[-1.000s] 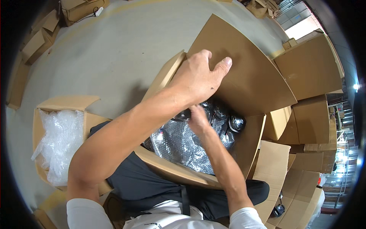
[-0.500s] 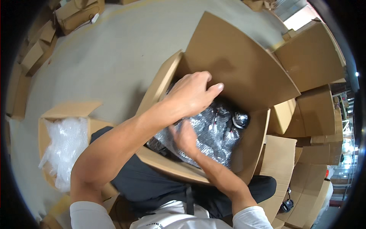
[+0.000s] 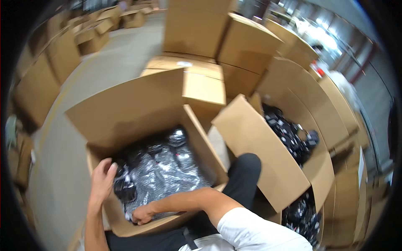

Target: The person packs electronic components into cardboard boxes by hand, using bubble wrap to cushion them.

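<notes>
An open cardboard box (image 3: pixel 130 108) stands before me between my legs. Inside it lies clear bubble wrap (image 3: pixel 167 171) over black items. Shiny dark wrapped pieces (image 3: pixel 124 190) show at the left side, and a rounded one (image 3: pixel 177 137) at the far right corner. My left hand (image 3: pixel 103 180) is at the box's left wall, thumb and forefinger a little apart, holding nothing that I can see. Deep in the near left corner, my right hand (image 3: pixel 143 213) has its fingers curled down against the edge of the wrap. Whatever its fingertips grip is hidden.
To the right, an open box (image 3: pixel 268 154) holds a heap of black items (image 3: pixel 289 131) with white tags. More dark wrapped items (image 3: pixel 301 215) lie lower right. Closed cartons (image 3: pixel 201 77) are stacked beyond my box. Other boxes (image 3: pixel 39 90) line the left side.
The view has swung to the right. My left hand has gone from above the contents to the left wall. My right hand has reached into the near left corner.
</notes>
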Available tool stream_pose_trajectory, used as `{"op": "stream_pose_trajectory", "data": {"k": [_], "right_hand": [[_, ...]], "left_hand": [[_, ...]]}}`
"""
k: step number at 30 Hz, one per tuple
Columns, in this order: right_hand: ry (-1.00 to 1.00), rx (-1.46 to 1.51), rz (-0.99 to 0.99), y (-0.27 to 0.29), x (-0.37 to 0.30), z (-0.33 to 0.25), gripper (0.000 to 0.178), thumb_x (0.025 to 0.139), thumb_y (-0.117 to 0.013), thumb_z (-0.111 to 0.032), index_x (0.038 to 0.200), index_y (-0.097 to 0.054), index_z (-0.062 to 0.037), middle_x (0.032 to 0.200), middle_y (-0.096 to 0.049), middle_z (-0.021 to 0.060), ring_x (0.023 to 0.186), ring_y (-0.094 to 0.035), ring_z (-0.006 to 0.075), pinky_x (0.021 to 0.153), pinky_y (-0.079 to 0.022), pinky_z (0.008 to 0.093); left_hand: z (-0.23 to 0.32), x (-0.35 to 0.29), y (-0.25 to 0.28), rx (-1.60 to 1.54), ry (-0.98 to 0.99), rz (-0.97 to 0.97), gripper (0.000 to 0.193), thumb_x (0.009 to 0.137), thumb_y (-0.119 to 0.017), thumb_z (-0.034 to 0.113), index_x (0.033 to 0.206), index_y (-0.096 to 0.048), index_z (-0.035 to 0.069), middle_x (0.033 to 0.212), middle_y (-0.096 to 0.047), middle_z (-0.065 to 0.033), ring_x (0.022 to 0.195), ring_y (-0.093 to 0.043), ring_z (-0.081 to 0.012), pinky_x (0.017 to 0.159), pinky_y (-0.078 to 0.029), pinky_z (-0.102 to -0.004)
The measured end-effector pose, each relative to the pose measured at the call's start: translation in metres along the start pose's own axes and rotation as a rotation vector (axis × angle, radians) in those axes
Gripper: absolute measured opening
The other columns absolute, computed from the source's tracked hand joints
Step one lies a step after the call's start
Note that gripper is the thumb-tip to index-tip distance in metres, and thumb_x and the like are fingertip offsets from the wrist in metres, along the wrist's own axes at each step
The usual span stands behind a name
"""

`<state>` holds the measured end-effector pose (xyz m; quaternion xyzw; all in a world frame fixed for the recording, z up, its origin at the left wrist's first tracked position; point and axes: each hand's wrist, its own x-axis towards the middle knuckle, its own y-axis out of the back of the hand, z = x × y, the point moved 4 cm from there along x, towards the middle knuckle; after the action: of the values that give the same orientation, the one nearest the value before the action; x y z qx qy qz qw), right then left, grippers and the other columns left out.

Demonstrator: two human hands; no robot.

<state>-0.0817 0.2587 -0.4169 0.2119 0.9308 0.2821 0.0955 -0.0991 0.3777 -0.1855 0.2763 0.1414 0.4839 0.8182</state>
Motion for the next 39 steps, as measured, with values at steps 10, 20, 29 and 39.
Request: {"op": "stream_pose_trajectory", "data": {"k": [10, 20, 29, 39], "right_hand": [[-0.356, -0.173, 0.394, 0.227, -0.309, -0.191, 0.048, 0.090, -0.070, -0.029, 0.127, -0.064, -0.0005, 0.118, -0.069, 0.0213, 0.108, -0.066, 0.0374, 0.092, -0.053, 0.0447], [-1.754, -0.557, 1.237, 0.184, -0.858, -0.106, 0.055, 0.085, -0.068, -0.036, 0.119, -0.065, 0.0060, 0.117, -0.067, 0.0296, 0.114, -0.063, 0.0442, 0.100, -0.049, 0.0486], [-2.074, -0.595, 0.831, 0.124, -0.855, 0.042, 0.030, 0.092, -0.064, -0.022, 0.112, -0.054, -0.0012, 0.103, -0.067, 0.0253, 0.089, -0.071, 0.0425, 0.076, -0.059, 0.0512], [-1.833, -0.905, 0.961, 0.051, -0.993, 0.100, 0.069, 0.088, -0.052, 0.001, 0.153, -0.029, -0.0010, 0.124, -0.060, 0.0345, 0.107, -0.062, 0.0500, 0.090, -0.052, 0.0529]], "left_hand": [[0.002, -0.029, -0.103, 0.047, 0.059, -0.447, 0.036, 0.094, -0.066, 0.015, 0.121, -0.064, -0.008, 0.107, -0.073, -0.0178, 0.097, -0.070, -0.0244, 0.087, -0.055, -0.0363], [0.100, -0.120, -0.234, 0.330, -0.044, -0.954, 0.050, 0.093, -0.071, 0.027, 0.131, -0.057, -0.003, 0.118, -0.065, -0.0295, 0.106, -0.063, -0.0471, 0.088, -0.052, -0.0494], [0.072, -0.124, -0.224, 0.442, -0.165, -0.838, 0.051, 0.092, -0.071, 0.038, 0.125, -0.061, 0.000, 0.117, -0.069, -0.0194, 0.101, -0.069, -0.0374, 0.086, -0.056, -0.0444], [0.052, -0.140, -0.231, 0.304, -0.176, -0.818, 0.052, 0.098, -0.061, 0.042, 0.127, -0.055, 0.000, 0.117, -0.065, -0.0211, 0.106, -0.064, -0.0425, 0.089, -0.053, -0.0491]]}}
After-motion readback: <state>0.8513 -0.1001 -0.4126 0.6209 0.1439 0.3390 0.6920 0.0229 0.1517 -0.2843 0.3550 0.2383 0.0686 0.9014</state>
